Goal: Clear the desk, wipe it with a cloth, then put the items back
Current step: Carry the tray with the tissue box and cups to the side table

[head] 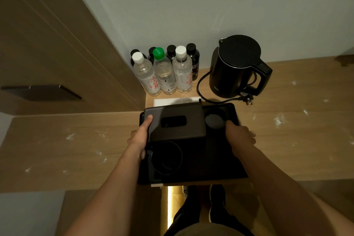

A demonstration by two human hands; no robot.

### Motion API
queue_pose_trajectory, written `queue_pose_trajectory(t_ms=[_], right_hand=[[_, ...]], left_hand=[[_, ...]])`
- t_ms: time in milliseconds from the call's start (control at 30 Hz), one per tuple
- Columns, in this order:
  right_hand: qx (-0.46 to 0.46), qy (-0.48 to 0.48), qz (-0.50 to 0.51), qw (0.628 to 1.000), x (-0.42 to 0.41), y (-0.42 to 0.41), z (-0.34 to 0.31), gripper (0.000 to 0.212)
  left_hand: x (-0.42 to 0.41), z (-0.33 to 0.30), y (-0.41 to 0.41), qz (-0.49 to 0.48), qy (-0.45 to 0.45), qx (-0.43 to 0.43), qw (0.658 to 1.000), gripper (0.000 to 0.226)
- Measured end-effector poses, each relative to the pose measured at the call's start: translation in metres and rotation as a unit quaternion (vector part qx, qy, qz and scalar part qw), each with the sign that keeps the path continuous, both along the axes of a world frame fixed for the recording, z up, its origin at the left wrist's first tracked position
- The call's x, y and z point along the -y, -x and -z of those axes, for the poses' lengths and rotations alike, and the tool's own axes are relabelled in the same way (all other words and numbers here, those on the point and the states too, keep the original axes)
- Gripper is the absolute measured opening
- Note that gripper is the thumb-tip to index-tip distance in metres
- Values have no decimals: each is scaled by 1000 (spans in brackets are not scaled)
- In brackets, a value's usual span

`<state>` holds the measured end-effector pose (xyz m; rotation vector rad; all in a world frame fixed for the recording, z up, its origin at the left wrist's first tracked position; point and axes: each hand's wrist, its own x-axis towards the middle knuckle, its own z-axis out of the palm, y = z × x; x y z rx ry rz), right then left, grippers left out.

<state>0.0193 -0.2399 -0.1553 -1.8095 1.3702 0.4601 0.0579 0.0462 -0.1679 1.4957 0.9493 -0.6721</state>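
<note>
Gripping a black tray (206, 159) by both sides — left hand (138, 140) and right hand (240, 138) curled round its edges — above the desk (76, 145) front edge, tissue box (175, 122) and cup (166, 157) aboard.

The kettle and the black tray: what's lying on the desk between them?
In the head view, the kettle's black cord curls across that strip of desk, ending in its plug just beyond the tray's far right corner.
</note>
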Motion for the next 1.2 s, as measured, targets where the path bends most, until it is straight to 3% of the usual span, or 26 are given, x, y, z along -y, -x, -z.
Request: queue_pose_trajectory(t_ms=[233, 333, 467, 567, 733, 967, 1200], right_hand=[[49, 20, 26, 998, 0, 7, -15, 64], [53, 42, 37, 997, 1, 12, -25, 67], [63, 54, 65, 994, 11, 19, -40, 68], [74, 63, 85, 992, 24, 32, -45, 72], [74, 76, 114, 988, 57, 60, -53, 75], [91, 66, 179, 977, 118, 121, -59, 73], [101, 71, 265, 956, 193, 212, -65, 74]], left_hand=[[-4, -30, 2, -28, 12, 58, 998, 123], [0, -45, 2, -48, 0, 96, 994, 115], [10, -58, 0, -49, 49, 116, 991, 108], [28, -64, -1, -16, 81, 126, 989, 109], [67, -74, -2, 10, 67, 138, 988, 88], [145, -88, 22, 83, 47, 138, 986, 96], [252, -99, 72, 184, 42, 142, 972, 86]])
